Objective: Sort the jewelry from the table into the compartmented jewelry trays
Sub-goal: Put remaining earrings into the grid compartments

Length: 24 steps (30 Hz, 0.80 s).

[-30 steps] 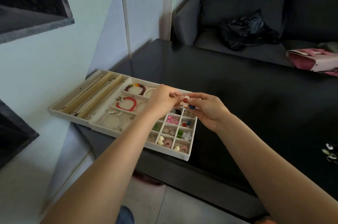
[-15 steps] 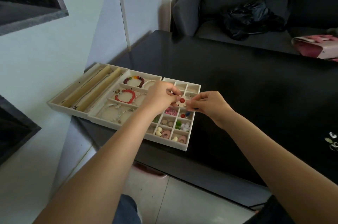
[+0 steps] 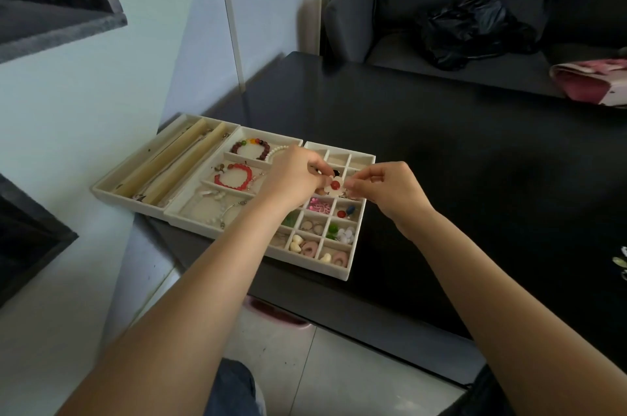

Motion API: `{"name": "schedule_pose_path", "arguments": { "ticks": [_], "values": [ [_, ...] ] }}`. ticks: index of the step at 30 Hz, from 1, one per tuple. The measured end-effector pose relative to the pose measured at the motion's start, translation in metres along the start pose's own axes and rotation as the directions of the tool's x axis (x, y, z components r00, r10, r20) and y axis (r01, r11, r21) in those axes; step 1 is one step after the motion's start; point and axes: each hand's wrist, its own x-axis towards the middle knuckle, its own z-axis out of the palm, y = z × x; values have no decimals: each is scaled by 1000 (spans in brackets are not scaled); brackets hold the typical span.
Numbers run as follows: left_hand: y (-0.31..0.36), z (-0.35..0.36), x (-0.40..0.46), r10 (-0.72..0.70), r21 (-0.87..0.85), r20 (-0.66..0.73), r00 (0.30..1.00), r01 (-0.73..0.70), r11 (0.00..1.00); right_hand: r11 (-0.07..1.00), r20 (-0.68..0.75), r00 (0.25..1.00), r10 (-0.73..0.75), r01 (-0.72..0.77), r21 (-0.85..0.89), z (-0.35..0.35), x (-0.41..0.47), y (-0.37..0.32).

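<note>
Cream compartmented trays (image 3: 342, 272) stand side by side at the black table's left front corner. A white flower earring with a red centre (image 3: 334, 185) is held above the small-cell tray. My left hand (image 3: 291, 176) pinches it from the left, and my right hand (image 3: 386, 191) pinches it from the right. The cells below hold pink, green, white and red small pieces (image 3: 334, 230). A red bead bracelet (image 3: 234, 175) and a dark mixed bead bracelet (image 3: 249, 147) lie in the middle tray. The leftmost tray (image 3: 115, 183) holds long rolls.
A glossy black table (image 3: 458, 161) stretches to the right. A few small jewelry pieces (image 3: 621, 263) lie at its right edge. Behind it a dark sofa carries a black bag (image 3: 471, 32) and a pink packet (image 3: 590, 79). The wall stands left, tiled floor below.
The view has shifted slightly. Both hands remain together over the small-cell tray, still pinching the flower earring, now a little lower and closer to the cells.
</note>
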Motion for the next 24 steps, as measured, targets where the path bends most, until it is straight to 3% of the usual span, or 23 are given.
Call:
{"name": "schedule_pose_path", "arguments": {
  "ticks": [4, 9, 16, 24],
  "values": [
    [-2, 1, 1, -26, 14, 13, 1000, 26, 1000, 997, 44, 999, -5, 8, -81, -2, -1, 1],
    [-4, 8, 6, -42, 51, 21, 999, 41, 998, 916, 8, 992, -129, 122, -382, -3, -2, 3],
    [-3, 17, 5, -26, 164, -4, 1000, 26, 986, 842, 166, 976, -139, 205, -499, -1, -2, 6],
    [-4, 28, 4, 17, 215, -10, 1000, -14, 977, 715, 175, 970, -170, 244, -655, 2, -4, 11]
  ]
}}
